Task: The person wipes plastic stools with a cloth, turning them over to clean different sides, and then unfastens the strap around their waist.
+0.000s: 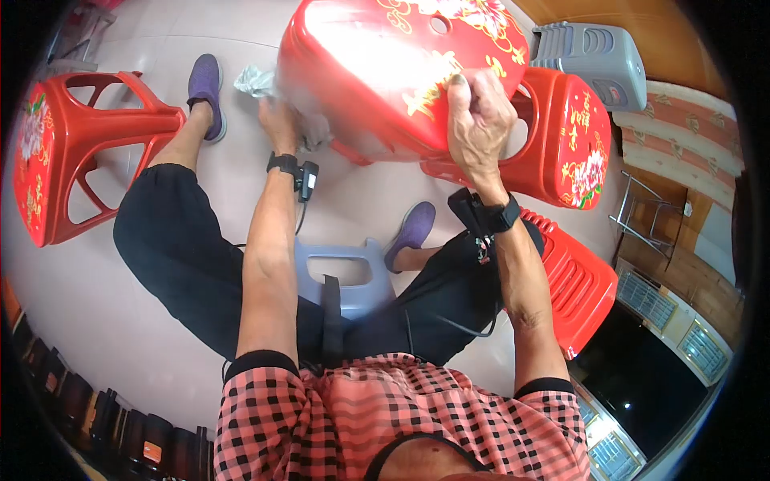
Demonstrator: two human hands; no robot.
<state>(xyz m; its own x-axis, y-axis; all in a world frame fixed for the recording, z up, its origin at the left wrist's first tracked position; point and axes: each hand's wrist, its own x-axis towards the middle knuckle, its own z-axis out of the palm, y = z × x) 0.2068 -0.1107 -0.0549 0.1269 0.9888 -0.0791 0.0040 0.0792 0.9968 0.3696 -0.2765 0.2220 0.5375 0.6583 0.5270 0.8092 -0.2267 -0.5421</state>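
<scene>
My left hand point(281, 124) is closed on a pale grey cloth point(255, 81), beside the left side of a large red stool point(361, 68) with gold and floral print on its seat. Part of the cloth also shows below the hand, slightly blurred. With its fingers bent over the seat's near right edge, my right hand point(481, 120) grips the same red stool. The stool is tilted, its printed top turned toward me. Behind my right hand is a second red stool point(584, 140) lying on its side.
Another red stool point(112, 132) lies at the left. Between my legs is a grey-blue stool point(353, 297). A red slatted stool point(573, 280) is by my right knee. Grey stacked stools point(597, 64) and a metal frame point(646, 212) stand at the right, dark objects point(120, 425) at lower left.
</scene>
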